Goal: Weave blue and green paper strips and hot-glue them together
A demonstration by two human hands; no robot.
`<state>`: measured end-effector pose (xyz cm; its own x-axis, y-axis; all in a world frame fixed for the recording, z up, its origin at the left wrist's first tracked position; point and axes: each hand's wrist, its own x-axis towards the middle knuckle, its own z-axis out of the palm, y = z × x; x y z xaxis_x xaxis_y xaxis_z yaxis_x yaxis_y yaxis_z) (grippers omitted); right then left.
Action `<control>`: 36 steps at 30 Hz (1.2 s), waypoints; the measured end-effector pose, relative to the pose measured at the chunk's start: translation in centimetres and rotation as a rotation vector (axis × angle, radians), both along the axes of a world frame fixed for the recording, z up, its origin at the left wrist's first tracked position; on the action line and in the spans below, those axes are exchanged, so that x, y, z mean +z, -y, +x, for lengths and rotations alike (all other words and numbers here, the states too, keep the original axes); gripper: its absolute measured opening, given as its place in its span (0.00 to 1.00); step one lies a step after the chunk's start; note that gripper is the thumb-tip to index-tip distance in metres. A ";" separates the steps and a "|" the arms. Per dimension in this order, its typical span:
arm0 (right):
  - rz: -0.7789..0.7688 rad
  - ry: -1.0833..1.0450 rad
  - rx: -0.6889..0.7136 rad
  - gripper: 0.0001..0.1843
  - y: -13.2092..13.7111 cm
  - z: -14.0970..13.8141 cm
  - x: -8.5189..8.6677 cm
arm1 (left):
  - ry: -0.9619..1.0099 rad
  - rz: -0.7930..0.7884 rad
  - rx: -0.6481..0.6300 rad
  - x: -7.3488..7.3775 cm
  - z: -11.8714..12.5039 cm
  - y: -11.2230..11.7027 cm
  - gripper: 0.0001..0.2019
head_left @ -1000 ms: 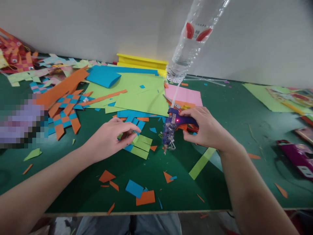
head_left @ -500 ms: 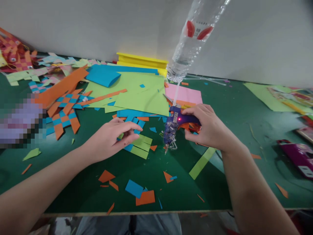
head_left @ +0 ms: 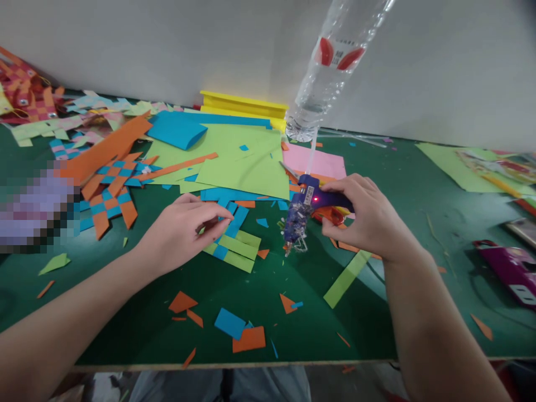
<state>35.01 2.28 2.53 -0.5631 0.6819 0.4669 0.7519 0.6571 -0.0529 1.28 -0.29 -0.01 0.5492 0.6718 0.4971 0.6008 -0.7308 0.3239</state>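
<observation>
Weave (head_left: 238, 246) part-made: blue and green interlaced, green ends separate; gluing cannot be confirmed.
Right hand (head_left: 366, 218) closed round glue gun (head_left: 309, 195), weave left of its nozzle. Left hand (head_left: 180, 231): thumb and forefinger nearly meeting, weave just below and right; pinch cannot be determined.
</observation>
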 end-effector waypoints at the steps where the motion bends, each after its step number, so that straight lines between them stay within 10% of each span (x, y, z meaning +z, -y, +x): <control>1: 0.021 -0.007 0.004 0.22 0.0 0.0 0.1 | -0.015 0.031 -0.010 0.0 0.0 0.0 0.13; 36: 0.046 -0.087 -0.414 0.28 -1.5 0.8 -1.9 | -0.321 0.130 -0.258 -0.2 -1.2 -0.7 0.19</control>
<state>35.80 3.74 0.63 -0.2029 0.8198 0.5355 0.9470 0.3034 -0.1057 0.11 0.46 -0.18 0.8313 0.4357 0.3450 0.4487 -0.8925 0.0459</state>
